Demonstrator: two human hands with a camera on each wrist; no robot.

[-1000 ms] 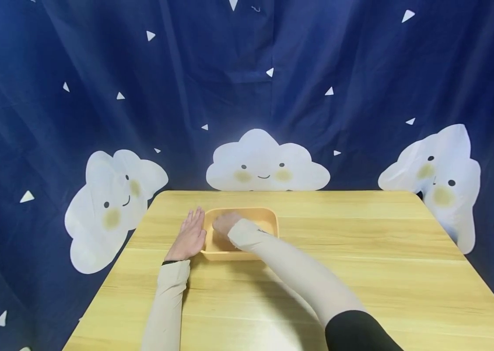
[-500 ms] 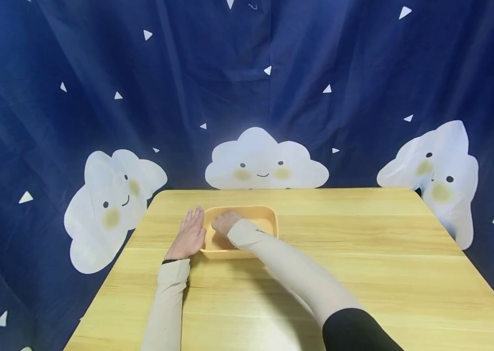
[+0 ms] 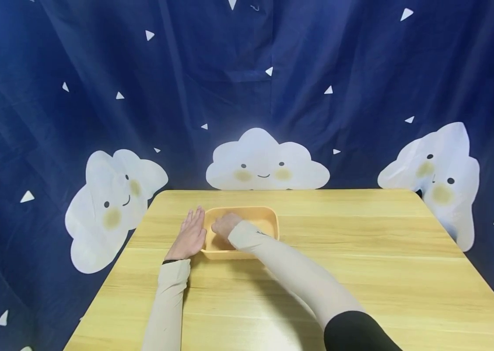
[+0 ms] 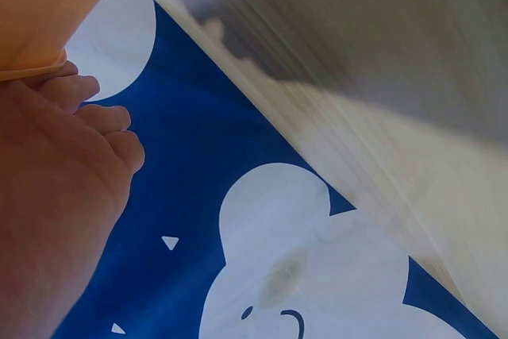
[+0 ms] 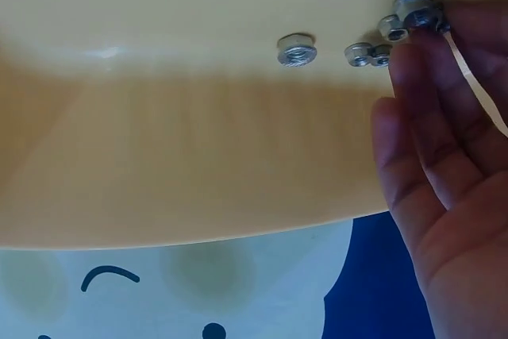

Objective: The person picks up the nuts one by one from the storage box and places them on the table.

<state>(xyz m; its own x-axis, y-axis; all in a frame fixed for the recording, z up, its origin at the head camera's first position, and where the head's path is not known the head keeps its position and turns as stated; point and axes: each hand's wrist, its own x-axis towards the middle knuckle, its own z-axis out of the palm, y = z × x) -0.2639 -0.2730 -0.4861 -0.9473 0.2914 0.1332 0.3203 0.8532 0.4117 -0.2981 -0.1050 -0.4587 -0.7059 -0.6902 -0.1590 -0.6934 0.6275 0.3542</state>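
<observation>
A shallow orange tray sits on the wooden table. My left hand lies along its left side, fingers extended and touching the rim; the left wrist view has that hand against the tray wall. Inside the tray, my right hand reaches down with bent fingers. Seen from the right wrist, this hand pinches a metal flange nut at its fingertips. Smaller nuts lie close beside the fingertips, and another flange nut lies apart on the tray floor.
The light wood table extends to the right and in front of the tray. Behind it hangs a dark blue curtain with white clouds and triangles. My right forearm crosses over the tray's front right part.
Both hands and the tray keep nearly the same place. The whole head view shifts slightly, and my right hand makes only a tiny movement inside the tray.
</observation>
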